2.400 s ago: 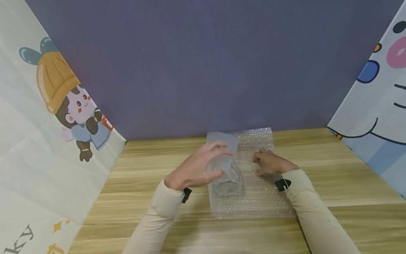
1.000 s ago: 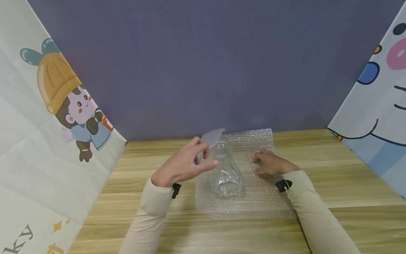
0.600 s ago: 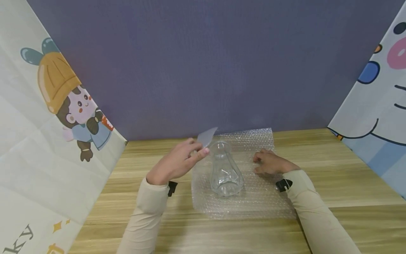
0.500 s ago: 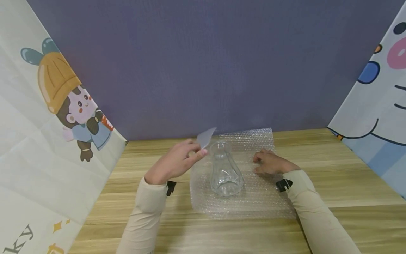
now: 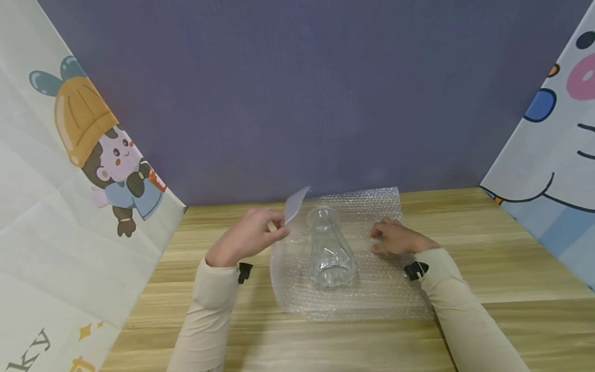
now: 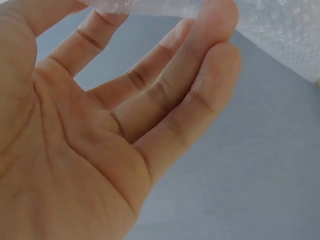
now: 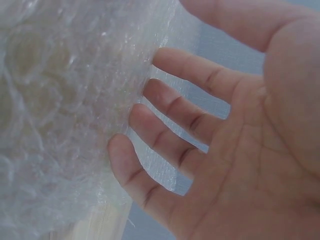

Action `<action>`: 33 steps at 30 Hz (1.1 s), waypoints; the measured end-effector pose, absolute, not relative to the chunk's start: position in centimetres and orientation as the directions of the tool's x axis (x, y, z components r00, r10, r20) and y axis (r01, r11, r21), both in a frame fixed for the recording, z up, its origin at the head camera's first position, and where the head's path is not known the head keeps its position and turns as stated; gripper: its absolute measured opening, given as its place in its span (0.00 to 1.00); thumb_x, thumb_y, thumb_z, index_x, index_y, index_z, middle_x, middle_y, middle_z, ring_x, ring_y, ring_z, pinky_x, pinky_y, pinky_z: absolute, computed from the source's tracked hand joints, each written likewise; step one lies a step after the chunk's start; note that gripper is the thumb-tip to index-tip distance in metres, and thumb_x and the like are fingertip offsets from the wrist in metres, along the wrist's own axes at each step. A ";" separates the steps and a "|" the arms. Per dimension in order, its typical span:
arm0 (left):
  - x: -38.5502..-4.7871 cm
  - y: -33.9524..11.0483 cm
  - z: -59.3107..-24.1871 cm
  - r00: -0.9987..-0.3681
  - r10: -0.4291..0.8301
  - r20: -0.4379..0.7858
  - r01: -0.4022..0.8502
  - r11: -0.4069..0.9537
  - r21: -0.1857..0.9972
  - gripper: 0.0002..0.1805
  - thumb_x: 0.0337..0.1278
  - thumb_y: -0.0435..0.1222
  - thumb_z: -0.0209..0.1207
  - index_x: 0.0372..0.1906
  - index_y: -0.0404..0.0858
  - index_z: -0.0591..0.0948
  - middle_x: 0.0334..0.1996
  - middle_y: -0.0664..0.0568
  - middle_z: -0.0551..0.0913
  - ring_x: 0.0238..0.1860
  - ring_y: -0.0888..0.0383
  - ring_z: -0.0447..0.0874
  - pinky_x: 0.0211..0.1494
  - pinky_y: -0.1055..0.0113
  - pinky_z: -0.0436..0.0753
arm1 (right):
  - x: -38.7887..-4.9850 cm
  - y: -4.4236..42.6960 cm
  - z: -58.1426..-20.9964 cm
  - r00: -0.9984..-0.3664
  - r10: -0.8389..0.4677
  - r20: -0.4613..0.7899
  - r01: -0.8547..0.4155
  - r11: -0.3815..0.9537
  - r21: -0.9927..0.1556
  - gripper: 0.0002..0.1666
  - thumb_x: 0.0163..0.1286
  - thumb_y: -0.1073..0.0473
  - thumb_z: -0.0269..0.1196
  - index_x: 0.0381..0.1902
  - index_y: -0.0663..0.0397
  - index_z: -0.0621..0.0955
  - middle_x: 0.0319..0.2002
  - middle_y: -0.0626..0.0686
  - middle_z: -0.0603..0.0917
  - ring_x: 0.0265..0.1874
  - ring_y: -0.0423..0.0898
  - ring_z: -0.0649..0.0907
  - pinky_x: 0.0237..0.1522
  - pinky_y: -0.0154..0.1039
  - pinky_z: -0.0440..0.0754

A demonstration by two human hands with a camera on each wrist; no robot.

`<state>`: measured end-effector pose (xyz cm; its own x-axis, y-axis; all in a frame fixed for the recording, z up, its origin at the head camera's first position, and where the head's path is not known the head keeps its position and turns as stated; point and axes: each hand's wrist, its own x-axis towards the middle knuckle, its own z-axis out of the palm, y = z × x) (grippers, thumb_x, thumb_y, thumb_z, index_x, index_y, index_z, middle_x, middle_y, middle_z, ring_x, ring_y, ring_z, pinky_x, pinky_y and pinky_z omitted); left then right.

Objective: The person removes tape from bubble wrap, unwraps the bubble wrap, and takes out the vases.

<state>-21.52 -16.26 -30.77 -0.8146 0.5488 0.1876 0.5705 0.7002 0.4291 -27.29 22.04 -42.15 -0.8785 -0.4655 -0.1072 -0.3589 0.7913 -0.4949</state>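
A clear glass vase point(image 5: 331, 253), wide at its near end and narrow at the far one, is on a sheet of bubble wrap point(image 5: 372, 289). I cannot tell whether it stands or lies. Left of it, my left hand point(image 5: 248, 235) pinches the sheet's left edge between thumb and fingers, lifting it; a loose corner sticks up past the fingertips. In the left wrist view the bubble wrap point(image 6: 150, 6) meets those fingers at the top. To the vase's right, my right hand point(image 5: 400, 237) rests its spread, slightly bent fingertips on the bubble wrap point(image 7: 65, 100).
All of this is on a wood-grain table point(image 5: 195, 310). A dark purple-grey panel point(image 5: 297, 103) closes off the back. White sheets with cartoon prints, a figure point(image 5: 118, 150) among them, hang at left and right. Each wrist wears a black strap mount point(image 5: 415, 269).
My left hand has moved left and drawn the lifted edge of bubble wrap off the vase, which is now uncovered. The right hand and the vase have stayed in place.
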 end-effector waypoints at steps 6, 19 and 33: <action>-21.7 -16.7 -31.0 -0.819 0.553 0.151 0.557 0.704 0.441 0.05 0.62 0.37 0.66 0.31 0.48 0.83 0.34 0.58 0.86 0.32 0.61 0.81 0.37 0.68 0.80 | -27.2 22.0 -42.1 -0.880 -0.465 -0.097 -0.364 0.793 -0.489 0.19 0.68 0.53 0.69 0.50 0.59 0.81 0.48 0.59 0.77 0.49 0.55 0.75 0.54 0.55 0.77; -22.6 -17.2 -32.0 -0.839 0.541 0.059 0.515 0.755 0.406 0.05 0.61 0.37 0.66 0.41 0.48 0.87 0.36 0.55 0.88 0.43 0.53 0.85 0.48 0.59 0.82 | -27.2 22.0 -42.2 -0.880 -0.468 -0.078 -0.375 0.787 -0.490 0.17 0.68 0.55 0.69 0.48 0.60 0.81 0.47 0.59 0.77 0.48 0.54 0.74 0.52 0.52 0.76; -23.2 -18.4 -32.6 -0.881 0.473 -0.031 0.415 0.801 0.431 0.06 0.64 0.40 0.65 0.39 0.45 0.90 0.38 0.57 0.90 0.43 0.60 0.84 0.50 0.60 0.83 | -27.5 22.1 -42.3 -0.875 -0.481 -0.062 -0.395 0.781 -0.483 0.18 0.69 0.53 0.70 0.48 0.60 0.81 0.46 0.59 0.77 0.47 0.54 0.75 0.51 0.52 0.76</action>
